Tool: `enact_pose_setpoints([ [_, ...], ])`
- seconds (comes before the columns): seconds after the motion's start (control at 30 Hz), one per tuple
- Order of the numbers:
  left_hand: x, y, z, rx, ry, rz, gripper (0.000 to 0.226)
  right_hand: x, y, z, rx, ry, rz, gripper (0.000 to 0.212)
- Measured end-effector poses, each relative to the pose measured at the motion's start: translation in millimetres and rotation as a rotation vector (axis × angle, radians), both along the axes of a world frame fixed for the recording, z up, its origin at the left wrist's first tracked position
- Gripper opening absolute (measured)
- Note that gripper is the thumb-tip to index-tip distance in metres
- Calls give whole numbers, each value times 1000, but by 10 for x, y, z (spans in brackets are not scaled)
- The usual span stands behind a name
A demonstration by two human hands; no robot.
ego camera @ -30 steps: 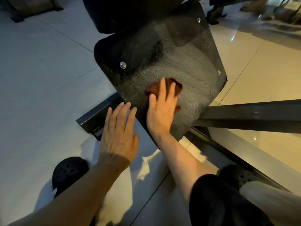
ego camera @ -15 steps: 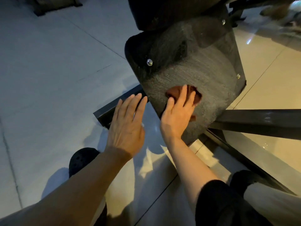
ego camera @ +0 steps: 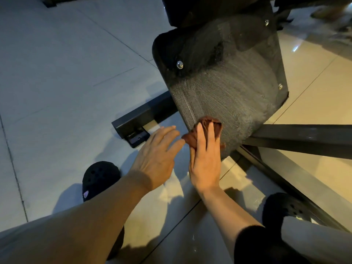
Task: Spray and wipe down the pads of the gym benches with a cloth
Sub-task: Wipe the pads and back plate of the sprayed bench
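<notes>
A dark textured plate (ego camera: 224,77) with bolts at its corners tilts toward me below a black bench pad (ego camera: 200,8); wipe streaks show on its grey lower half. My right hand (ego camera: 205,159) presses a reddish-brown cloth (ego camera: 207,126) flat against the plate's lower left edge, fingers straight. To the left, my left hand (ego camera: 154,159) hovers over the floor with fingers extended and holds nothing. No spray bottle is in view.
A black steel frame bar (ego camera: 144,115) lies on the tiled floor (ego camera: 57,73) left of the plate, and another beam (ego camera: 304,138) runs off to the right. My two black perforated shoes (ego camera: 99,178) stand on the floor below the hands.
My right hand slid the cloth down and left, from the middle of the plate to its lower left edge. My left hand stayed open beside it. The view shifted.
</notes>
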State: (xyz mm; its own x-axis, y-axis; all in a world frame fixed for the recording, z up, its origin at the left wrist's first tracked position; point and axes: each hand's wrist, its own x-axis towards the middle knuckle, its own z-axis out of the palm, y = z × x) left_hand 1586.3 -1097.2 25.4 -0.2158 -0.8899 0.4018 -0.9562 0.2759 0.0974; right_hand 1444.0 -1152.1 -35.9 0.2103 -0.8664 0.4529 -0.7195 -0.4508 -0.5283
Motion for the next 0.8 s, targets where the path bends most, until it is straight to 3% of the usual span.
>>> enact_pose_setpoints([
  [0.17, -261, -77, 6, -85, 85, 57, 43, 58, -41, 146, 36, -74, -3, 54],
  [0.27, -384, -163, 66, -109, 167, 199, 43, 157, -265, 354, 11, -104, 88, 53],
  [0.33, -424, -165, 11, -101, 152, 181, 43, 49, -251, 261, 42, -151, 112, 52],
  [0.47, -428, -68, -230, -66, 38, -10, 48, -370, -29, -167, 163, -271, -49, 53],
  [0.67, -321, -13, -174, 6, 24, 104, 70, -158, -370, 110, 358, -406, -379, 59],
  [0.73, -293, -61, -92, -33, 56, 148, 70, 15, -431, 329, 331, -374, -308, 58],
  [0.8, -274, -102, -15, -76, 98, 178, 69, 207, -387, 522, 214, -314, -104, 55],
])
